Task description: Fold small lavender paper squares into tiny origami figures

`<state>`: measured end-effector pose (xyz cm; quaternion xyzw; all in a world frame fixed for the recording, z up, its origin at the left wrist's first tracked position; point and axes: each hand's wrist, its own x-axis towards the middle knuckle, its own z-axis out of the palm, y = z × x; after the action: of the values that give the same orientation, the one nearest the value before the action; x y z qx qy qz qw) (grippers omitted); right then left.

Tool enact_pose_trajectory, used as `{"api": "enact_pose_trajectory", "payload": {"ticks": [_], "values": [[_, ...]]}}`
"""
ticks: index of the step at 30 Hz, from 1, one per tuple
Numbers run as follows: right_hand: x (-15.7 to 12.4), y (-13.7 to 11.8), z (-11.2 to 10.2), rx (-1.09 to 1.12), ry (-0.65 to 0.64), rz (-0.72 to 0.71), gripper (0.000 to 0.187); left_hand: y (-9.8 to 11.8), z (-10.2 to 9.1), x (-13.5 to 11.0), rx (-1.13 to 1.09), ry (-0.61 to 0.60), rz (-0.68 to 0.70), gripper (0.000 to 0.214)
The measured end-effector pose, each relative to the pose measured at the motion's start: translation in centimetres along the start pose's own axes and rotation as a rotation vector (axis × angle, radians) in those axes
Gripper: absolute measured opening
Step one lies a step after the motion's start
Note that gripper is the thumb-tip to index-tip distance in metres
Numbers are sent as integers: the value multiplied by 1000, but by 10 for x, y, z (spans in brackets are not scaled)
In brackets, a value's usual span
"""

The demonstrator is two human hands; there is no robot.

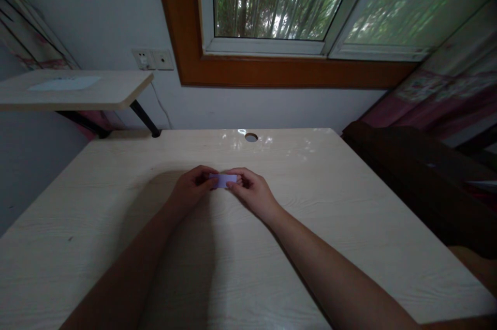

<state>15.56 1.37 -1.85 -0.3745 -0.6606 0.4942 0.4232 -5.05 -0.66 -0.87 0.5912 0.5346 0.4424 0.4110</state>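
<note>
A small, pale purple rectangular piece, paper-like in look, is held level between my two hands over the middle of the desk. My left hand pinches its left end between thumb and fingers. At the right end, my right hand grips it the same way, thumb in front and fingers behind. Whether the piece is folded or a single layer, I cannot tell. Both forearms reach in from the lower edge of the view, and a shadow falls on the desk around the left one.
The light wooden desk has a round cable hole near its back edge. At the back left stands a raised shelf on black legs, with a white sheet on it. Behind are wall sockets and a window; dark furniture flanks the right.
</note>
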Motion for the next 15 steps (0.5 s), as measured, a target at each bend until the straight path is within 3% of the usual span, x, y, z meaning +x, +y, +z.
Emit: {"api": "enact_pose_trajectory", "payload": {"ticks": [15], "values": [[2, 3, 0, 39, 32, 16, 30, 3, 1, 0, 16, 24, 0, 26]]}}
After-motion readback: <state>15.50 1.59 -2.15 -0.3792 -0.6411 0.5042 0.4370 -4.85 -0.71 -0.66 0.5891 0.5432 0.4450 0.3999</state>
